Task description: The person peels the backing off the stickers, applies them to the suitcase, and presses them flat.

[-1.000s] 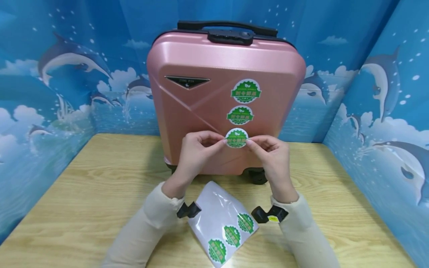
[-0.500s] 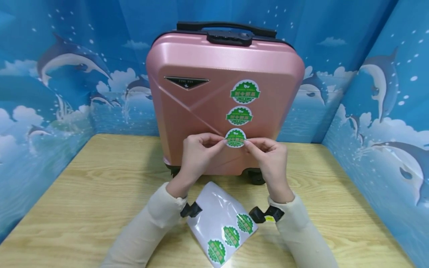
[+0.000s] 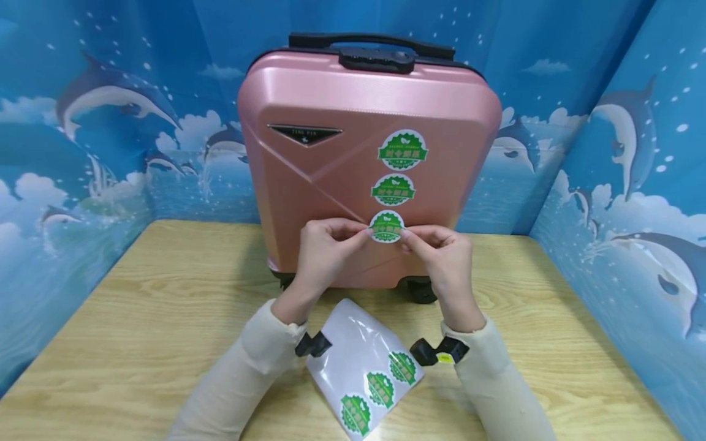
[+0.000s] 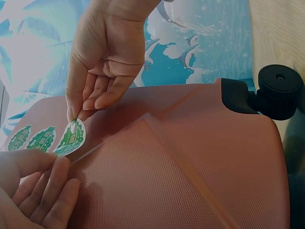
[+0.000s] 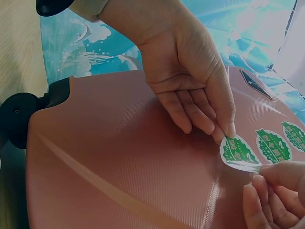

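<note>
A round green-and-white sticker [image 3: 387, 226] is stretched between both hands in front of a pink suitcase [image 3: 309, 202]. My left hand [image 3: 325, 251] pinches its left edge between thumb and forefinger. At the opposite edge, the thumb and forefinger of my right hand [image 3: 447, 257] pinch it. In the left wrist view the held sticker [image 4: 71, 137] bows slightly; whether its back touches the shell I cannot tell. Two matching stickers, an upper one [image 3: 402, 150] and a lower one [image 3: 393, 190], are stuck on the suitcase in a column above it.
A glossy backing sheet [image 3: 353, 337] with several green stickers along one edge lies on the wooden table [image 3: 138, 318] below the wrists. The suitcase stands upright, with a black handle [image 3: 372, 41] on top and a black wheel [image 5: 19, 119]. Dolphin-print curtains [image 3: 182, 92] surround the table.
The held sticker and both hands have shifted very slightly left, mostly in the first half second. Both hands keep their pinch on it.
</note>
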The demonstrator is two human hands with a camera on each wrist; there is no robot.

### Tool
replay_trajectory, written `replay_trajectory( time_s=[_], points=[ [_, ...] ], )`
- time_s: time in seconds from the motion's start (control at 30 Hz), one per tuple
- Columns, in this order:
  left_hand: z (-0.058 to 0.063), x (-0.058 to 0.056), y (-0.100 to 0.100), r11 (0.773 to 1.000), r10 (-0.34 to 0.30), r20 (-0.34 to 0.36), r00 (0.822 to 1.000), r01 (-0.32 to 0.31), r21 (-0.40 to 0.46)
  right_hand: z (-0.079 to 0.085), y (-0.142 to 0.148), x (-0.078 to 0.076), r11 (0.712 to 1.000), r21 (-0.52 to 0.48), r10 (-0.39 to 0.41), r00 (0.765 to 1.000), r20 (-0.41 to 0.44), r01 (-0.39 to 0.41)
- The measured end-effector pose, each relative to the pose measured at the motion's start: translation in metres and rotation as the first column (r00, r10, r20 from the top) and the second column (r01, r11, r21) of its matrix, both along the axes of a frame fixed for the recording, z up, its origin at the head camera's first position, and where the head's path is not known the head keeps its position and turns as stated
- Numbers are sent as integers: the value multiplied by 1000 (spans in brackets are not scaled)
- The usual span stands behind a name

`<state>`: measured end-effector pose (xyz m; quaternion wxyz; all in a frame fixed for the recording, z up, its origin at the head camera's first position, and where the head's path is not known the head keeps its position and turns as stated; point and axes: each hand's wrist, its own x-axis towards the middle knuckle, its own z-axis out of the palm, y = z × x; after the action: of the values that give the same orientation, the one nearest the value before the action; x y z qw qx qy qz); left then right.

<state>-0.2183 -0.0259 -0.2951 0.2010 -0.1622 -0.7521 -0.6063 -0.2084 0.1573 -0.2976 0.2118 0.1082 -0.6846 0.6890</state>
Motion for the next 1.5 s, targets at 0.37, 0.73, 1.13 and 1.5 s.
replay_trajectory(
  time_s=[0.37,0.73,1.13,1.5],
  points=[
    [-1,-1,2,1000,-2,-7,1000,2,9,-1,1,-1,999,40,-31,1000,-2,31],
    [-2,0,3,1000,21,-42,999,-22,-16,-2,-2,-2,997,56,-55,998,-4,55],
    [-2,0,5,997,55,-96,994,-60,-49,-1,-4,-2,994,83,-73,997,-17,74],
    [-4,-1,6,996,73,-135,988,-80,-48,-3,-3,-4,994,84,-72,996,-49,76]
  ],
)
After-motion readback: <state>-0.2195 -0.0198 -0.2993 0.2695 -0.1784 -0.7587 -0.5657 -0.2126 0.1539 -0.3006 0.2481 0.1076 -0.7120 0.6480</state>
